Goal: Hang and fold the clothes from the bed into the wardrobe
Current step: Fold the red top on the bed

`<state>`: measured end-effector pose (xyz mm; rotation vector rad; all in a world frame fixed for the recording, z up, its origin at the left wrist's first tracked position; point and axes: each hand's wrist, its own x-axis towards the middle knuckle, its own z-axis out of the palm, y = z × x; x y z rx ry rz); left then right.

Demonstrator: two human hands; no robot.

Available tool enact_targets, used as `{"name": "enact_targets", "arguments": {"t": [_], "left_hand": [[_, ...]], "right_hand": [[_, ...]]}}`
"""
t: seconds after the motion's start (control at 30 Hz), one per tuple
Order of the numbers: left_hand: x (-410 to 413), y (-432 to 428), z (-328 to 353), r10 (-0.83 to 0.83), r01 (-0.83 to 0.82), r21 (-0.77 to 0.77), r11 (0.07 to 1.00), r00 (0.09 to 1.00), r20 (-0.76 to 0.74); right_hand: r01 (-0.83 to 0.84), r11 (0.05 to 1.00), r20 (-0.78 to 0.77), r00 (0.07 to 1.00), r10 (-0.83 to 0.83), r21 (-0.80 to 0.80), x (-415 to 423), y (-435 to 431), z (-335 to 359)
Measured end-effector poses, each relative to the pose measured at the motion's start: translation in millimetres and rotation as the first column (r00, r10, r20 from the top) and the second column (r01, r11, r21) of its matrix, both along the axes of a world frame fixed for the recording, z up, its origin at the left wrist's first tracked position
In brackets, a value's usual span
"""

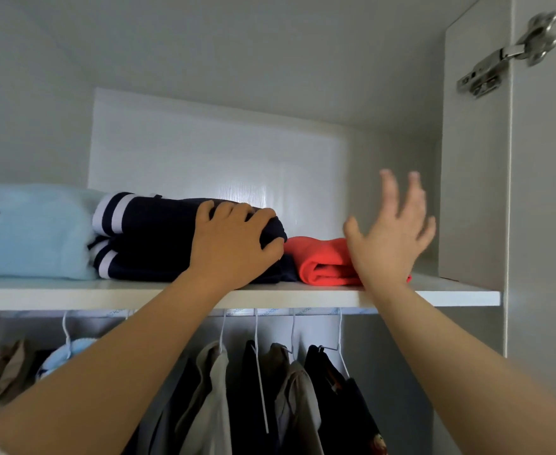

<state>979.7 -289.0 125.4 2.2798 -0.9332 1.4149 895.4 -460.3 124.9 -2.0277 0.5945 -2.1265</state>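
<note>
Some of the folded red garment (319,262) hides behind the blurred right hand (389,239), its fingers spread apart. On the wardrobe shelf (450,295), the left hand (234,246) curls its fingers over the folded navy garment (152,234), white-striped, lying between a pale blue garment (30,231) and the red one.

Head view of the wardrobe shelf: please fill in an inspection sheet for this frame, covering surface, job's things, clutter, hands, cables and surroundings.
Surface: white shelf holding three folded garments.
Job's things: navy garment with white stripes mid-shelf; red garment beside it on the right; light blue garment on the left.
Clutter: nothing seen.
Hands: left hand grips the navy garment's right end; right hand open, fingers spread, before the red garment, contact unclear.
Cables: nothing seen.
Surroundings: hanging clothes below the shelf; metal hinge on the open door, right.
</note>
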Motion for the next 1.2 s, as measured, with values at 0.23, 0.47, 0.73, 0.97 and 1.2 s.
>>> {"name": "enact_targets", "arguments": {"t": [0.23,0.47,0.73,0.97,1.2], "left_hand": [[-0.4,-1.0,-1.1,0.031,-0.031,0.0,1.0,0.999,-0.03],[1.4,-3.4,-0.8,0.02,-0.021,-0.01,1.0,0.996,-0.087],[2.2,-3.7,-2.0,0.044,-0.043,0.004,0.999,0.994,-0.097],[-5.1,-3.7,-5.1,0.056,-0.055,0.014,0.998,0.992,-0.11],[-36.8,39.3,-25.7,-0.088,0.093,0.021,0.995,0.98,-0.181]], "right_hand": [[-0.204,0.951,-0.806,0.506,0.307,0.234,0.2,-6.5,3.9],[-0.322,0.887,-0.836,0.337,0.433,0.33,22.5,-12.5,10.2],[-0.341,0.883,-0.807,0.387,0.445,0.323,30.5,-20.0,4.7],[-0.237,0.965,-0.773,0.591,0.232,0.108,15.2,1.5,-0.7],[-0.313,0.91,-0.731,0.548,0.407,0.272,-16.0,61.2,-23.0]]}}
